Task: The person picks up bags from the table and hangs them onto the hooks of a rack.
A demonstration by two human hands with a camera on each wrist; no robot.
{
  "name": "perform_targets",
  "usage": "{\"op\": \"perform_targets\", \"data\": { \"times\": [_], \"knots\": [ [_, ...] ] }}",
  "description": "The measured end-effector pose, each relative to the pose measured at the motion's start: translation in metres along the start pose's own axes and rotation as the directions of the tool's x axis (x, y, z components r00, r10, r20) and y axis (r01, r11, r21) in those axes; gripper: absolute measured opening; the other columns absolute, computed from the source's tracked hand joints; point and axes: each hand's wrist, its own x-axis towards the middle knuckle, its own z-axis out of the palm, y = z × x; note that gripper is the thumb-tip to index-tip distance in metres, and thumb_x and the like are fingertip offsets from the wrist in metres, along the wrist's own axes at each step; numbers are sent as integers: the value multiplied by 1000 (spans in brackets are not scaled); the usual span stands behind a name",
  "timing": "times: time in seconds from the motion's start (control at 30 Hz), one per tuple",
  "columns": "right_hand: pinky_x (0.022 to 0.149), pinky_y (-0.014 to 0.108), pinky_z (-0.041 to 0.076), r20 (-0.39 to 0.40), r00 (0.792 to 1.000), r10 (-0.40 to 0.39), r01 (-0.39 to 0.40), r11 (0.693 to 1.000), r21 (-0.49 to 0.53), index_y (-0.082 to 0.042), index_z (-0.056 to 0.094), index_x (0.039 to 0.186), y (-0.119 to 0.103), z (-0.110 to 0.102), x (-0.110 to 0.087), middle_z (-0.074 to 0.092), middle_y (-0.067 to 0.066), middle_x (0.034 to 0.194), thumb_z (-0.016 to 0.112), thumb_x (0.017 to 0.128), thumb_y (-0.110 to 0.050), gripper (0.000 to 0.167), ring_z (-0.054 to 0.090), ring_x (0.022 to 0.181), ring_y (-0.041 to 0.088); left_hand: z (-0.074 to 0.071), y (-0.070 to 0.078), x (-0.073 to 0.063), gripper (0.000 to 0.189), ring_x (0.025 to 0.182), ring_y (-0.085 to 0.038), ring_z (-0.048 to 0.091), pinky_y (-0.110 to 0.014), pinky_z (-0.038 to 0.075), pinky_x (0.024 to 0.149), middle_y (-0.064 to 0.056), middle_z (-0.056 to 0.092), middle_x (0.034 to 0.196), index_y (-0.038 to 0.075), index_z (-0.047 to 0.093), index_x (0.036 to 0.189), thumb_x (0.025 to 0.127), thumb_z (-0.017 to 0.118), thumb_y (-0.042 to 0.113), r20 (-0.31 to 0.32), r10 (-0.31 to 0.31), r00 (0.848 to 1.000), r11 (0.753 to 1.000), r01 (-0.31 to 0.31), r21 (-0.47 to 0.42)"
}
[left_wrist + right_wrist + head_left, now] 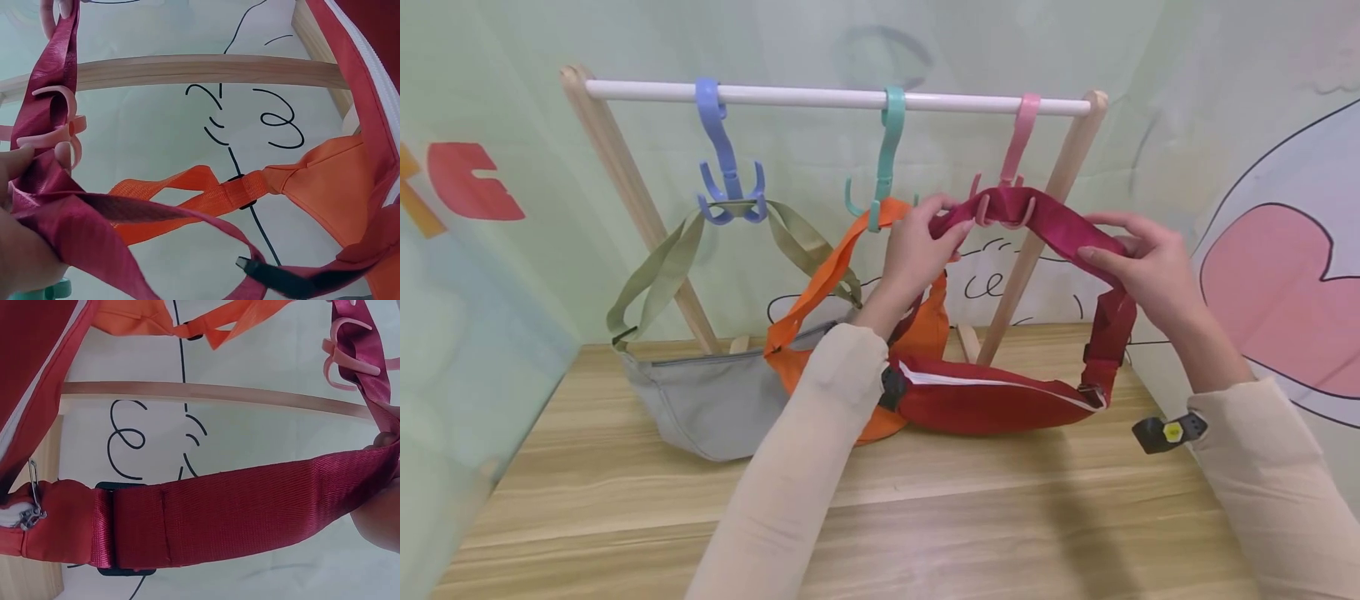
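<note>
A red waist bag (1000, 404) with a white zipper is low on the right, its crimson strap (1063, 232) looped up over the prongs of a pink hook (1021, 137). My left hand (917, 250) pinches the strap just left of the hook. To the right of it, my right hand (1157, 267) grips the same strap between thumb and fingers. Prongs of the hook (47, 134) cross the strap close to the left fingertips in the left wrist view. In the right wrist view a black slider buckle (125, 572) joins the strap near the bag's end.
A white rail (805, 94) on wooden legs carries the hooks. From the blue hook (718, 142) hangs a grey bag (715, 408); the green hook (889, 133) holds an orange bag (925, 329), partly behind my left arm. Below lies a wood-grain table (970, 517).
</note>
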Motion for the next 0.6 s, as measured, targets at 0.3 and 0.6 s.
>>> {"op": "perform_targets", "data": {
  "times": [0.3, 0.6],
  "knots": [
    [56, 22, 48, 21, 1000, 16, -15, 999, -45, -24, 51, 130, 9, 5, -4, 62, -10, 82, 66, 84, -24, 48, 57, 70, 12, -4, -9, -14, 31, 76, -18, 57, -26, 46, 64, -5, 63, 87, 13, 58, 119, 89, 60, 22, -16, -2, 1000, 1000, 3, 30],
    [59, 20, 47, 29, 999, -13, 15, 997, -77, -21, 50, 132, 16, 9, -10, 59, -7, 82, 66, 85, -21, 50, 56, 73, 11, -9, -19, -29, 37, 87, -19, 54, -29, 46, 73, -8, 61, 101, 11, 53, 125, 89, 60, 19, 4, 24, 1000, 997, -24, 67]
  ]
}}
